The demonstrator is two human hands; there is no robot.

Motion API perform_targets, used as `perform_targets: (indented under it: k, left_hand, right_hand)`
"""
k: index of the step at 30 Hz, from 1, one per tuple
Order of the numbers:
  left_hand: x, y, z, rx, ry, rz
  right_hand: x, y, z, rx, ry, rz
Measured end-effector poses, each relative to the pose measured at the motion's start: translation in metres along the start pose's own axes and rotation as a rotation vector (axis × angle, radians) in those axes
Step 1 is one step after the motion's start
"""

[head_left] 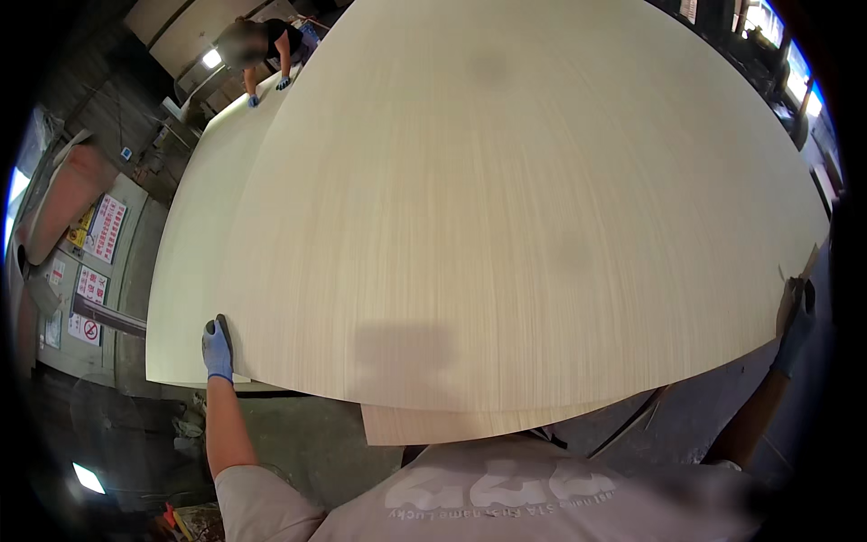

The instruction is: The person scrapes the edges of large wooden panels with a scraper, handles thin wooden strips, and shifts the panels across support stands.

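Note:
A large pale wood veneer sheet [506, 199] fills most of the view, lifted and skewed above a stack of like sheets [185, 271]. My left hand [217, 348], in a blue glove, grips the sheet's near left corner. My right hand [795, 321], also gloved, holds the sheet's near right edge at the far right of the picture. At the far end another person [257, 50] in blue gloves holds the sheet's opposite edge with both hands.
Another sheet's edge [452, 425] pokes out below the lifted one, near my chest. Signs hang on a wall [95, 262] at the left. A grey concrete floor [307, 443] lies under the stack's near side. Dark machinery stands at the upper right.

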State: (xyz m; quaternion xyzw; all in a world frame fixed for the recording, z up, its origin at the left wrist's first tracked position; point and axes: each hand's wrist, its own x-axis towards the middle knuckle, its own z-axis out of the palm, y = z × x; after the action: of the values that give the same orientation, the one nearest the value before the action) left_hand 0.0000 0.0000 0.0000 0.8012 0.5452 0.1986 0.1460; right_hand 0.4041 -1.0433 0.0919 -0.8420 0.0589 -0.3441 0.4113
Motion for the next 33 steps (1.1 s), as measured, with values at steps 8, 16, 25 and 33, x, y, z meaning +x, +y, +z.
perform_targets:
  k: [8, 16, 25, 33]
  left_hand:
    - [-0.021, 0.023, -0.016, 0.058, -0.013, -0.05]
    - [-0.057, 0.047, -0.028, 0.061, -0.046, 0.242]
    - [-0.025, -0.024, -0.046, -0.802, -0.557, 0.247]
    - [-0.046, -0.029, -0.007, -1.605, -1.368, -0.315]
  right_hand:
    - [-0.093, -0.086, 0.059, 0.27, -0.167, 0.086]
    - [-0.225, -0.176, 0.137, 0.455, -0.23, 0.083]
    - [-0.356, -0.299, 0.208, 0.481, -0.287, 0.07]
    - [-0.348, -0.311, 0.212, 0.247, -0.127, 0.025]
